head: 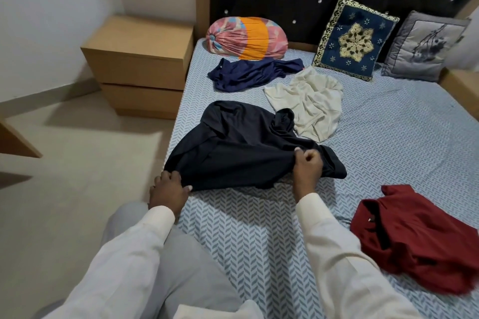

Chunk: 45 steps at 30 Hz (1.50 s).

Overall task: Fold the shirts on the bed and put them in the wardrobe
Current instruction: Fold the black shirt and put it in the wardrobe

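As the left hand [169,189] curls its fingers tight on the near-left corner of the black shirt [241,145], right at the edge of the bed [259,228], we're in the spreading-out stage: no shirt here looks folded yet. The black shirt lies bunched on the sheet in mid-frame, its broad spread running nine o'clock to three o'clock. The neck end seems to sit toward one o'clock, though the dark folds make that hard to call. Beyond it at twelve o'clock waits the navy shirt [248,72]. Across to the right hand [308,166], fingers curled, pinching a fold on the shirt's three o'clock side. Next move, I'd say: draw the hands apart, tension the cloth and lay it flat before any sleeve comes in. Cream shirt [308,101] at one o'clock, maroon shirt [414,235] at four.
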Available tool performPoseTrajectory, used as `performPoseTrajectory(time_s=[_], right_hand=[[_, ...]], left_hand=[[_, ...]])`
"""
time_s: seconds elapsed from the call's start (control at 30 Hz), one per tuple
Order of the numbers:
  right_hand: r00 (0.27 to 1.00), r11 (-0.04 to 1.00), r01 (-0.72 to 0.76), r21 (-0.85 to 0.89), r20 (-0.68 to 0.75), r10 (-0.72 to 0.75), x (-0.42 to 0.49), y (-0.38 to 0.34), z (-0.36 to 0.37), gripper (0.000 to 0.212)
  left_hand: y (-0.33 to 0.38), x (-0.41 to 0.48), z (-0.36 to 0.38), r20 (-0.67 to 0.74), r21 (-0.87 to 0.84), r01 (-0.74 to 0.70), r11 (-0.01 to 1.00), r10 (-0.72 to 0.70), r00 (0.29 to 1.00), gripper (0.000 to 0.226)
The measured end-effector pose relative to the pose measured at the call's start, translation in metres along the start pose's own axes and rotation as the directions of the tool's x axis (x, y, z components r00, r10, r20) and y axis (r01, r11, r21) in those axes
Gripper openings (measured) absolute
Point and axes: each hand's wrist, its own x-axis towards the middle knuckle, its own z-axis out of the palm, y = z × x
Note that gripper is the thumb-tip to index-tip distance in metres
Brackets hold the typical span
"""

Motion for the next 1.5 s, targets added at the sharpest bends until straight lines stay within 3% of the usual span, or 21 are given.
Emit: performPoseTrajectory(time_s=[0.07,0.13,0.23,0.33,0.4,0.43,0.5,0.6,0.73,0.8,0.9,0.97,1.03,1.1,1.13,1.2,1.23,1.3,1.4,1.5], right_hand=[[0.997,0.997,0.083,-0.001,0.011,-0.083,0.013,-0.024,-0.003,0.023],[0.976,0.998,0.07,0.005,0.207,-0.069,0.025,-0.035,-0.004,0.035],[0.903,0.937,0.222,-0.268,0.419,-0.094,0.03,-0.024,-0.01,0.053],[0.808,0.743,0.318,-0.589,0.578,0.112,0.021,0.021,-0.015,0.054],[0.744,0.556,0.378,-0.74,0.6,0.293,0.013,0.054,-0.018,0.079],[0.745,0.458,0.427,-0.78,0.59,0.311,0.009,0.069,-0.018,0.085],[0.795,0.364,0.462,-0.809,0.56,0.234,0.006,0.087,-0.018,0.062],[0.881,0.476,0.383,-0.792,0.468,0.07,0.008,0.075,-0.016,0.008],[0.971,0.612,0.232,-0.756,0.219,-0.098,0.03,0.036,-0.044,0.008],[0.972,0.605,0.22,-0.765,0.121,-0.2,0.045,0.021,-0.07,0.015],[0.962,0.508,0.18,-0.842,0.044,-0.268,0.052,0.017,-0.11,0.028],[0.99,0.34,0.135,-0.931,0.111,-0.089,0.054,0.03,-0.128,0.034],[0.965,0.176,0.041,-0.984,0.084,0.249,0.043,0.045,-0.138,0.041],[0.948,0.076,0.055,-0.996,0.076,0.31,0.026,0.055,-0.138,0.048],[0.962,0.12,0.118,-0.986,0.144,0.23,0.017,0.059,-0.135,0.046],[0.95,0.367,0.261,-0.893,0.305,0.068,0.0,0.063,-0.12,0.031],[0.928,0.476,0.307,-0.824,0.37,0.04,-0.006,0.064,-0.111,0.025],[0.863,0.571,0.375,-0.73,0.5,0.071,-0.017,0.064,-0.095,0.022],[0.76,0.494,0.489,-0.719,0.629,0.165,-0.028,0.073,-0.079,0.029],[0.776,0.369,0.546,-0.752,0.62,0.114,-0.033,0.085,-0.074,0.028]], left_hand=[[0.0,0.001,0.004,0.015,0.004,-0.056,0.998,0.056,0.998,0.044],[-0.002,0.004,0.007,-0.007,-0.039,-0.089,0.995,0.089,0.996,0.031],[-0.004,0.008,0.005,-0.066,-0.306,-0.106,0.946,0.09,0.994,0.022],[-0.005,0.002,-0.006,-0.159,-0.559,-0.128,0.819,0.046,0.986,0.024],[-0.005,-0.003,-0.015,-0.179,-0.707,-0.1,0.7,-0.04,0.983,0.025],[-0.007,-0.005,-0.018,-0.166,-0.769,-0.077,0.635,-0.082,0.983,0.026],[-0.01,-0.005,-0.022,-0.117,-0.882,-0.04,0.469,-0.137,0.984,0.026],[-0.014,-0.002,-0.028,-0.099,-0.953,-0.016,0.303,-0.26,0.961,0.024],[-0.019,0.002,-0.033,-0.047,-0.993,-0.001,0.115,-0.398,0.916,0.023],[-0.021,0.006,-0.031,-0.043,-0.992,0.005,0.124,-0.385,0.922,0.023],[-0.016,0.008,-0.02,-0.011,-0.937,0.066,0.343,-0.218,0.976,0.025],[-0.009,0.005,-0.013,0.107,-0.846,0.13,0.517,-0.074,0.992,0.024],[-0.003,-0.003,-0.009,0.201,-0.77,0.165,0.616,-0.012,0.98,0.023],[0.0,-0.008,-0.013,0.19,-0.742,0.174,0.647,-0.045,0.981,0.022],[0.001,-0.011,-0.017,0.159,-0.739,0.171,0.652,-0.078,0.984,0.022],[-0.001,-0.015,-0.026,0.057,-0.748,0.138,0.649,-0.145,0.988,0.024],[-0.001,-0.017,-0.03,0.001,-0.755,0.117,0.645,-0.177,0.984,0.025],[-0.003,-0.021,-0.035,-0.094,-0.76,0.076,0.646,-0.224,0.97,0.028],[-0.006,-0.028,-0.039,-0.171,-0.76,0.021,0.65,-0.231,0.958,0.028],[-0.009,-0.033,-0.043,-0.188,-0.796,-0.014,0.605,-0.226,0.956,0.014]])
